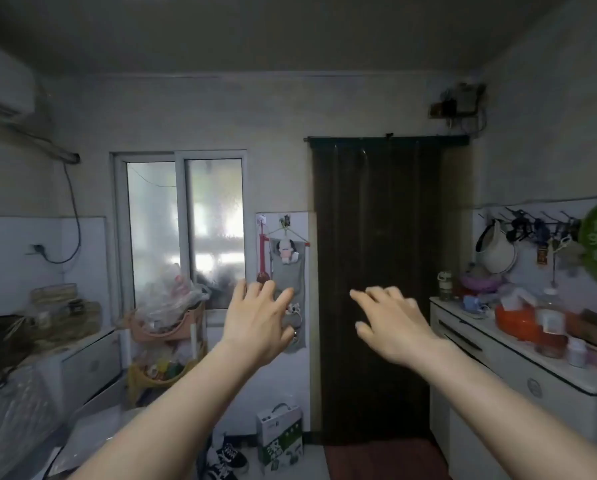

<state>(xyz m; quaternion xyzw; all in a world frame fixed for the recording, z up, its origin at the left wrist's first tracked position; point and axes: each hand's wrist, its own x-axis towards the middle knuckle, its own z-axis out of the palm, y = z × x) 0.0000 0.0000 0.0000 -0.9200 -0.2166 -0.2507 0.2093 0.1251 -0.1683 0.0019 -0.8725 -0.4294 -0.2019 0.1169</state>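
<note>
Both my arms reach forward into a small dim room. My left hand [255, 320] is raised in mid-air with its fingers spread and straight, holding nothing; it overlaps a grey hanging fabric organiser [287, 271] on the far wall. My right hand [390, 320] is held out palm down with relaxed, slightly bent fingers, also holding nothing, in front of a dark curtain [376, 237] that covers a doorway. Neither hand touches anything that I can see.
A white cabinet [519, 368] on the right carries an orange bowl [519, 322], bottles and jars. A pink-and-yellow tiered rack [167, 341] full of bags stands under the window [186, 230]. A milk carton box [279, 438] and dark sneakers [226, 457] lie on the floor. Cluttered surfaces line the left.
</note>
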